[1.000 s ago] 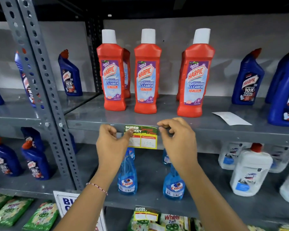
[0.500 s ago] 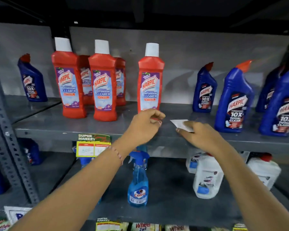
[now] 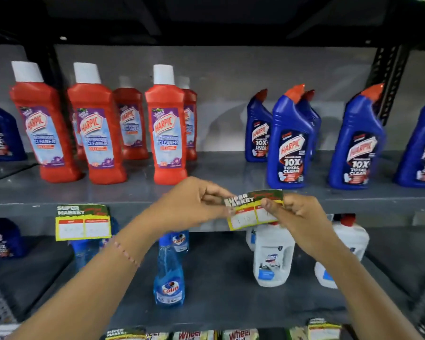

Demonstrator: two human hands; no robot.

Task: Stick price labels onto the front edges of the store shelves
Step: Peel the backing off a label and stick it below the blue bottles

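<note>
A green, yellow and white price label (image 3: pixel 253 208) reading "SUPER MARKET" is held face-up between both hands, just in front of the grey shelf's front edge (image 3: pixel 353 204). My left hand (image 3: pixel 194 204) pinches its left end. My right hand (image 3: pixel 297 214) pinches its right side, thumb on the face. A second, identical price label (image 3: pixel 83 222) hangs stuck on the same shelf edge at the left, below the red bottles.
Red Harpic bottles (image 3: pixel 167 133) stand on the shelf at left and centre, blue Harpic bottles (image 3: pixel 291 143) at right. On the shelf below are blue Colin spray bottles (image 3: pixel 168 273) and white jugs (image 3: pixel 271 256). A perforated upright (image 3: pixel 390 77) rises at the right.
The view shifted right along the shelf. My right hand picked up the label that lay on the shelf, and both hands now hold it in front of the edge.
</note>
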